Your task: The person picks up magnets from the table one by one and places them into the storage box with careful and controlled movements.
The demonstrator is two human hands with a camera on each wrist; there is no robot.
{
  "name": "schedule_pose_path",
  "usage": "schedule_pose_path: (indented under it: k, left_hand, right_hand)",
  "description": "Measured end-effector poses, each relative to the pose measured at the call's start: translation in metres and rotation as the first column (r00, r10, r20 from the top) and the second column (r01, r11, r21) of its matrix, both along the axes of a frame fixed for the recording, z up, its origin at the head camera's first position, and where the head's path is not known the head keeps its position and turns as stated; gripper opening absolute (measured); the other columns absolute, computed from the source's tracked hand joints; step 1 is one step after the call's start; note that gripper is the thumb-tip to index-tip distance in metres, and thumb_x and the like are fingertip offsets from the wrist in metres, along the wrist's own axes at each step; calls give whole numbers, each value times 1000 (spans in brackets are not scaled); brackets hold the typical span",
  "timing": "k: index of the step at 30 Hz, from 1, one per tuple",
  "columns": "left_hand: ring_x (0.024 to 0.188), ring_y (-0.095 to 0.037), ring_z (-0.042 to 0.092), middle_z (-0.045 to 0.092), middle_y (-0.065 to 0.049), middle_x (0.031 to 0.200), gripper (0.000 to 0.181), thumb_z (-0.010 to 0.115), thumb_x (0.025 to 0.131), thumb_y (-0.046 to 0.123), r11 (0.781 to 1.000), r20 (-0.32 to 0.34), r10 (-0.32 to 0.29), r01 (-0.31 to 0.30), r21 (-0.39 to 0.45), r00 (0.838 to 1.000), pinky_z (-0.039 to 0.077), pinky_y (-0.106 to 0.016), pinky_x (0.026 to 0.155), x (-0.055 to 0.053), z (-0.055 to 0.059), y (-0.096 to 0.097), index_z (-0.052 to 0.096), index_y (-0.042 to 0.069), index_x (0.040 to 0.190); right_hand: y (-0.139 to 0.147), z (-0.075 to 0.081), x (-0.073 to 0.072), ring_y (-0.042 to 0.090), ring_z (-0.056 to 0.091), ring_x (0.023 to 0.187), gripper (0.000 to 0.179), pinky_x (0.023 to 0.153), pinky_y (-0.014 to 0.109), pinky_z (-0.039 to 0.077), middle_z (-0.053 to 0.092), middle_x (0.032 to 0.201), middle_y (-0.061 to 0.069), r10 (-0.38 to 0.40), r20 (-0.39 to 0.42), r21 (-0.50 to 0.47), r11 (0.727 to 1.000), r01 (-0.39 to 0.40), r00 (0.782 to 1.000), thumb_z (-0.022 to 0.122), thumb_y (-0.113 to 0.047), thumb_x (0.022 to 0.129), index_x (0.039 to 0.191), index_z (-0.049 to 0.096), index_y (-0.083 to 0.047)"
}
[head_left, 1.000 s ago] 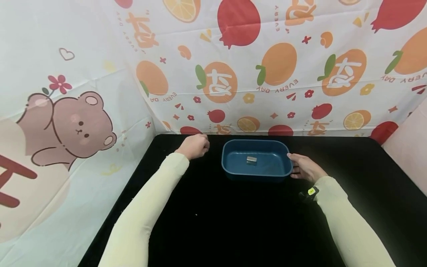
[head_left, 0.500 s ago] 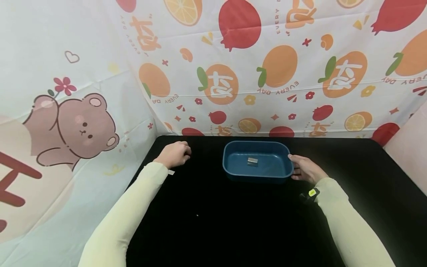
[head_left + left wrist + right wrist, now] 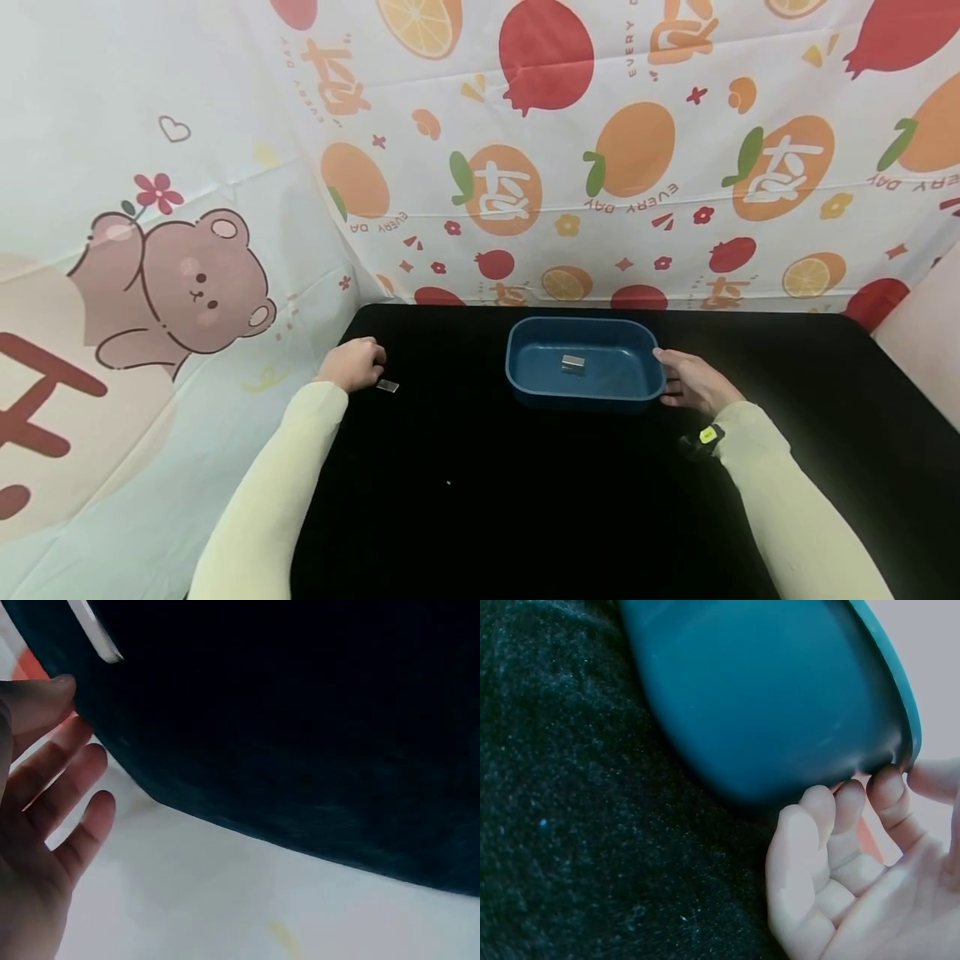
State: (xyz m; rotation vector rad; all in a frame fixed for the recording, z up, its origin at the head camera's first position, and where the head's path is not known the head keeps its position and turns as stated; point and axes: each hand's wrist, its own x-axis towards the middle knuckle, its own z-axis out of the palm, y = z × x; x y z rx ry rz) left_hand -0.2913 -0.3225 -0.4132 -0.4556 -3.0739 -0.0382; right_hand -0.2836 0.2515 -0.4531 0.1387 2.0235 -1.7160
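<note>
A blue rectangular tub (image 3: pixel 585 392) with rounded corners stands on the black table, a small silvery block (image 3: pixel 573 363) lying inside it. My right hand (image 3: pixel 699 382) holds the tub's right end, thumb at the rim and fingers against the outer wall; the right wrist view shows this grip on the tub (image 3: pixel 765 697) closely. At the table's left, my left hand (image 3: pixel 352 364) is beside a small flat shiny piece (image 3: pixel 387 386). In the left wrist view, the left hand's fingers (image 3: pixel 71 780) are loosely bent with nothing visible between them, and a pale strip (image 3: pixel 95 630) lies nearby.
The black table (image 3: pixel 525 500) carries a tiny white speck (image 3: pixel 448 482) in front of the tub. Behind it hangs a fruit-print cloth (image 3: pixel 570 208), and on the left a pale cloth with a bear (image 3: pixel 202 287).
My left hand has moved left and slightly nearer, away from the tub, uncovering the flat shiny piece. The right hand keeps its hold on the tub; the view has shifted slightly.
</note>
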Motion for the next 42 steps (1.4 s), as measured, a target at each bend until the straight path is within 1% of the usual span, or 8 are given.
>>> schedule_pose_path:
  k: [5,8,15,20,27,32,36,42]
  left_hand:
    - [96,-38,68,72,-17,109,22,61,87,11,991,48,125,-127,48,991,53,-57,84,-3,-4,-21,75,6,103]
    - [94,-39,68,72,-20,108,23,60,87,11,982,85,173,-178,57,981,53,-57,83,-1,-4,-28,75,4,104]
    - [91,-37,68,72,-18,107,22,60,87,12,976,62,202,-206,76,978,54,-56,80,1,-10,-30,75,5,102]
    - [89,-34,67,70,-16,109,21,59,89,13,969,97,221,-230,90,970,54,-55,79,1,-19,-23,75,8,101]
    - [91,-34,65,67,-15,111,20,59,88,12,969,72,210,-218,118,975,53,-56,80,-1,-21,-11,75,9,99]
    - [91,-35,65,68,-13,107,20,58,87,14,973,26,192,-194,126,981,53,-57,80,0,-18,-10,75,10,97]
    - [88,-32,65,68,-11,106,19,59,88,18,983,18,132,-133,126,991,53,-56,79,2,-15,-7,76,12,95]
    - [94,-30,65,68,-9,109,25,57,84,13,997,69,34,-39,71,997,53,-53,87,7,-13,-1,76,11,100]
  right_hand:
    - [2,0,0,12,65,82,54,78,31,57,67,92,-6,-8,-6,1,1000,8,1000,46,-53,101,135,43,-11]
    - [3,-1,1,12,66,82,53,78,31,57,67,91,-5,-6,1,7,1000,6,1000,46,-52,101,134,44,-11]
    - [2,0,4,15,66,89,64,82,32,57,66,107,2,8,-27,66,998,-6,1000,43,-53,102,145,37,-6]
    - [-1,0,4,14,66,90,67,82,32,58,64,118,9,18,-39,115,993,-14,999,42,-53,102,149,35,-5]
    - [0,-3,4,15,66,90,67,82,32,58,65,110,5,6,-15,89,996,-4,1000,42,-54,102,148,34,-6]
    - [1,-2,2,17,65,93,69,84,33,58,62,121,11,14,-20,96,995,-12,1000,41,-55,102,150,32,-7]
    - [0,-1,2,16,65,91,68,83,33,58,64,114,6,12,-16,90,996,-11,1000,42,-55,102,149,33,-7]
    - [-1,-2,2,15,65,89,68,82,32,57,65,101,-2,10,-18,72,997,-8,1000,44,-56,101,147,36,-6]
